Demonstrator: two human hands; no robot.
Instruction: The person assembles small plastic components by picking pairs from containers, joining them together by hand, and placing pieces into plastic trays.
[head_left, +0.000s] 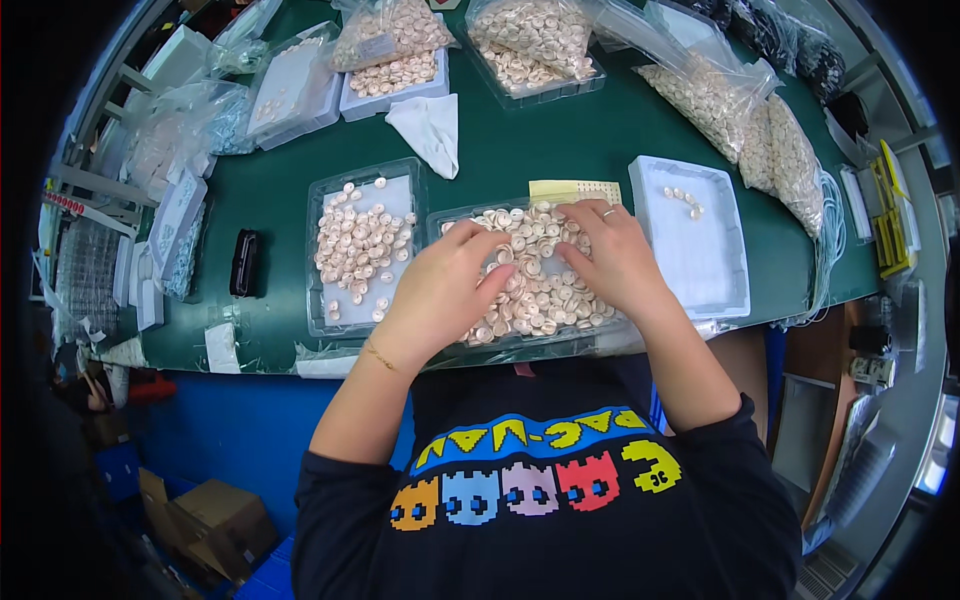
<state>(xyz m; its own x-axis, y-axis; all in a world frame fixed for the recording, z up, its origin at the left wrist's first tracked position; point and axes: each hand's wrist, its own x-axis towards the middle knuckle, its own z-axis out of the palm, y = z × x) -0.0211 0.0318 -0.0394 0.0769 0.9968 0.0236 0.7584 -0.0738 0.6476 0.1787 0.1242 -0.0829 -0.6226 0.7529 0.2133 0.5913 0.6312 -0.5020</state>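
Note:
A clear plastic tray (447,222) in front of me holds a heap of small pale round shell-like pieces (535,295). My left hand (450,285) rests palm down on the heap's left side, fingers curled into the pieces. My right hand (610,250), a ring on one finger, lies on the heap's right side, fingertips among the pieces. Whether either hand pinches a piece is hidden. A second clear tray (318,300) to the left holds a looser spread of the same pieces. A white tray (700,260) on the right holds only a few of them.
The green table (540,140) carries several plastic bags (720,100) of pale pieces at the back, a white folded cloth (430,130), a yellow card (570,190), and a small black object (244,262). Racks and boxes line both sides.

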